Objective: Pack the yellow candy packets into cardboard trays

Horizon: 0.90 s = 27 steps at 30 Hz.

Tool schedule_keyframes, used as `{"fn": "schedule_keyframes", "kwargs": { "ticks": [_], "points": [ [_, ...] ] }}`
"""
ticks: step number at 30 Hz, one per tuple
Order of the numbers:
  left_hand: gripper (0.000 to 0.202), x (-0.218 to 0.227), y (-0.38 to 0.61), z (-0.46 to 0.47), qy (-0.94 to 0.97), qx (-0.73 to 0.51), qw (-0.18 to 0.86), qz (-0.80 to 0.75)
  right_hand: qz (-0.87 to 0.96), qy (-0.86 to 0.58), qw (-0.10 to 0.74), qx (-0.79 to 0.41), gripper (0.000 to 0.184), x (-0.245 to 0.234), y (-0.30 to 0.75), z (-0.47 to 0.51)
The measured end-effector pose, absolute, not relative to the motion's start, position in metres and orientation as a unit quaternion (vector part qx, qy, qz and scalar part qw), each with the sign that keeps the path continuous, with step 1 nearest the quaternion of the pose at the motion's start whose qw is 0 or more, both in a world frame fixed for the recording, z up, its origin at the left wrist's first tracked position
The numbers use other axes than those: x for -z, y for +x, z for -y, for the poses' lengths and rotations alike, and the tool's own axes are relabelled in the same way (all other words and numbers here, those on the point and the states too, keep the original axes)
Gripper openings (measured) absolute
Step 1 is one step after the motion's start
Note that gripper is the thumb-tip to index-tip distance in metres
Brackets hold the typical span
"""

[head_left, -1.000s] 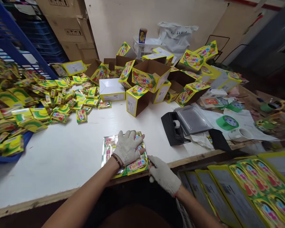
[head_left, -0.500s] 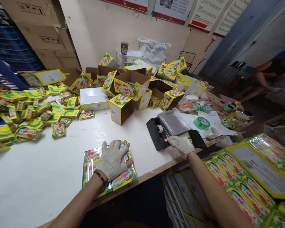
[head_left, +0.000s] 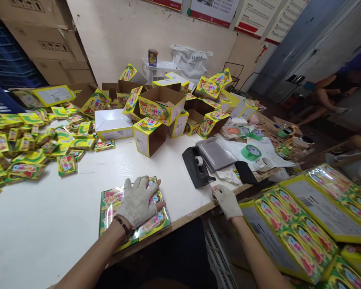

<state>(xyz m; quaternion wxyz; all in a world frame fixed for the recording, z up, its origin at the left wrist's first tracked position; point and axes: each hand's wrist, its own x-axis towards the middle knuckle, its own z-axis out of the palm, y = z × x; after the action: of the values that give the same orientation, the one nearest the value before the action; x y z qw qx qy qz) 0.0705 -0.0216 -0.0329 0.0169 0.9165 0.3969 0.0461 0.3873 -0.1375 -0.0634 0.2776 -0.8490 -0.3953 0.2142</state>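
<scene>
- Spreading across the far and left parts of the white worktop (head_left: 63, 208) are yellow cartons (head_left: 161, 105) and loose yellow packets (head_left: 33, 140); the pile runs off the left edge of the view, so its extent cannot be told.
- Flat yellow printed sheets (head_left: 291, 237) are stacked beyond the worktop's right edge, cut off by the frame at the bottom right.
- A shrink-wrapped bundle of packets (head_left: 156, 222) lies at the near edge of the worktop; its middle is hidden under the glove.
- A black tape dispenser (head_left: 195, 170) sits near the right end of the near edge.
- The gloved left hand (head_left: 136, 202) lies flat and open on the bundle, fingers spread, pressing it down as it did half a second ago.
- The gloved right hand (head_left: 227, 200) is loosely curled at the near edge, just beside the dispenser; it may pinch a strip of tape, but that is too small to make out. Half a second ago it was touching the dispenser's front; it now sits nearer the body.
</scene>
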Motion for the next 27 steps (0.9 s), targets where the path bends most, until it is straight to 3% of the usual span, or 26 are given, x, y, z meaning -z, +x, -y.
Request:
{"fn": "schedule_keyframes", "kwargs": {
  "ticks": [4,12,16,19,22,27],
  "points": [
    [0.067,0.031,0.072,0.023,0.914,-0.049,0.024,-0.402,0.405,-0.848,0.262,-0.221,0.023,0.058,0.385,0.144],
    [0.076,0.03,0.07,0.025,0.912,-0.058,0.034,-0.406,0.613,-0.559,0.205,-0.519,0.012,0.01,0.306,0.078],
    [0.077,0.028,0.07,0.026,0.914,-0.059,0.042,-0.398,0.661,-0.478,0.119,-0.566,0.014,0.025,0.279,0.027],
    [0.057,0.027,0.07,0.027,0.913,-0.068,0.034,-0.401,0.648,-0.479,0.087,-0.585,0.014,0.043,0.277,0.011],
    [0.047,0.029,0.07,0.026,0.91,-0.07,0.03,-0.407,0.614,-0.487,0.09,-0.614,0.015,0.06,0.279,0.013],
    [0.055,0.032,0.073,0.026,0.909,-0.07,0.026,-0.41,0.525,-0.509,0.137,-0.668,0.032,0.083,0.267,0.041]
  ]
}}
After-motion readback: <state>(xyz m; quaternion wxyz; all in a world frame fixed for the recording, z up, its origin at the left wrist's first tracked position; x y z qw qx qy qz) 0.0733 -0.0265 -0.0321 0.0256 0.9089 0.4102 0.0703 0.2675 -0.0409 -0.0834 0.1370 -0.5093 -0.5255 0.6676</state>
